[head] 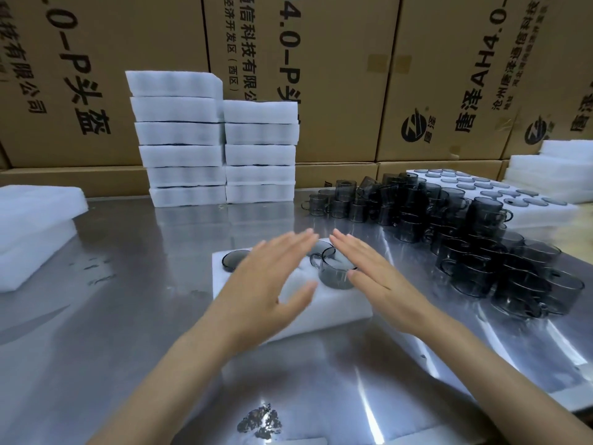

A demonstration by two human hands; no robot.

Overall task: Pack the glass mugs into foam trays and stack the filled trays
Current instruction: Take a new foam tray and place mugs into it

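A white foam tray [324, 311] lies on the steel table in front of me. Smoky grey glass mugs sit in its holes: one at the far left [233, 259], one near the middle [335, 273] standing proud of the foam, and another behind it, partly hidden. My left hand [272, 277] hovers flat over the tray's left half, fingers straight. My right hand [372, 271] is flat beside the middle mug, its fingers touching the mug's right side. A heap of loose mugs [465, 232] covers the table to the right.
Two stacks of filled foam trays [218, 146] stand at the back centre. Empty foam pieces [35, 226] lie at the left. A large foam sheet with filled holes [519, 200] and more foam sit at the back right. Cardboard boxes [353, 75] wall the rear.
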